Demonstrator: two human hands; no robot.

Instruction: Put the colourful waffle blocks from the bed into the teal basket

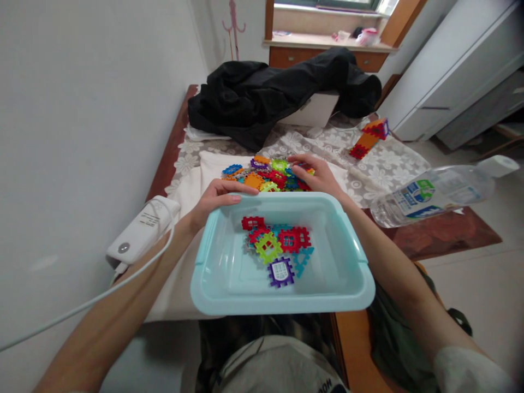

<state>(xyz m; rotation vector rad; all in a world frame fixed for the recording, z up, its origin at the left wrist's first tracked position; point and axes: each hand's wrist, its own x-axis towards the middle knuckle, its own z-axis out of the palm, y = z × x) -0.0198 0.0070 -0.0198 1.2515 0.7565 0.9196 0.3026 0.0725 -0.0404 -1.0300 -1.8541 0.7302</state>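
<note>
A light blue plastic basin [335,273] sits at the near edge of the table, in front of my body. Several interlocking building pieces lie in it, among them a lime green piece [269,248], a purple piece [281,272] and a blue triangle [303,260]. My left hand [219,197] rests at the basin's far left rim, fingers stretched along it. Beyond the rim, my right hand [313,172] reaches over a pile of colourful building pieces [270,177], fingers apart and touching its right side. Whether a piece is under those fingertips is hidden.
A clear plastic bottle [442,191] lies tilted at the right. Farther back stand a joined orange and red structure [368,139] and a black garment [282,90] over a laptop-like panel [313,112]. A white power strip [143,229] with its cable is at the left wall.
</note>
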